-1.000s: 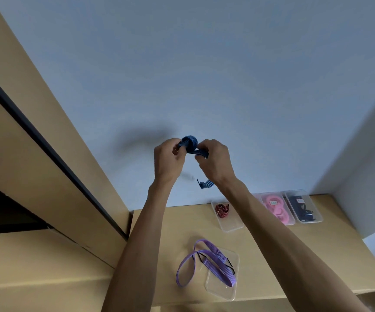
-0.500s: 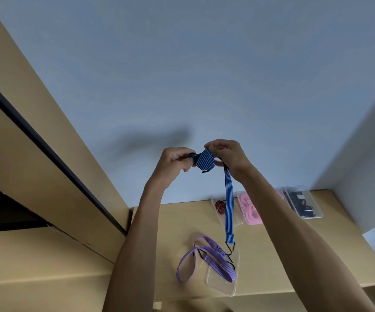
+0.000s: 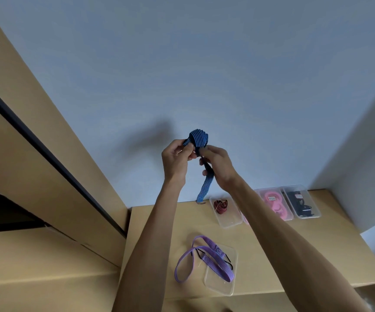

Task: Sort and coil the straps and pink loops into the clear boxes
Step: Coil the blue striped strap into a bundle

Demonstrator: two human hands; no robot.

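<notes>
Against the pale wall, both hands' fingers, left hand [image 3: 177,157] and right hand [image 3: 218,164], clamp the blue strap [image 3: 198,138], raised so its tail hangs free for coiling.

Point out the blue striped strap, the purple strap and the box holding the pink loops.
blue striped strap [image 3: 198,138]: head view, on the coiled part above the hands.
purple strap [image 3: 215,263]: head view, on the doubled band lying over the near clear box.
box with pink loops [image 3: 289,216]: head view, on its near right rim.
</notes>
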